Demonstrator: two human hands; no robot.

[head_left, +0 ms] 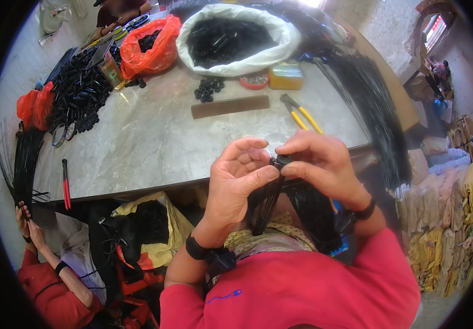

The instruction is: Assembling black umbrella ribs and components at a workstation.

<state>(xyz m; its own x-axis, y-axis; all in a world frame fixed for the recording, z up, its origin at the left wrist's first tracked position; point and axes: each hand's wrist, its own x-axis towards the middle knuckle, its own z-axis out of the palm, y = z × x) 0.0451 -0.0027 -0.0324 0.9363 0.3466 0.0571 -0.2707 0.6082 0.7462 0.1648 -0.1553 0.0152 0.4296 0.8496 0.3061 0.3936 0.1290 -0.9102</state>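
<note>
Red shirt [297, 290] spreads below a round black piece [285, 159] pinched in right fingers [301, 171]; left fingers [255, 179] curve half-open beside it, hold unclear.

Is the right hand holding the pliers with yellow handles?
No, the yellow-handled pliers lie on the table; the right hand pinches a small black piece.

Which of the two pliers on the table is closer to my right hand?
The yellow-handled pliers, just beyond your right hand. The other pair, the red-handled pliers, lies far to the left, at the table's near edge.
</note>
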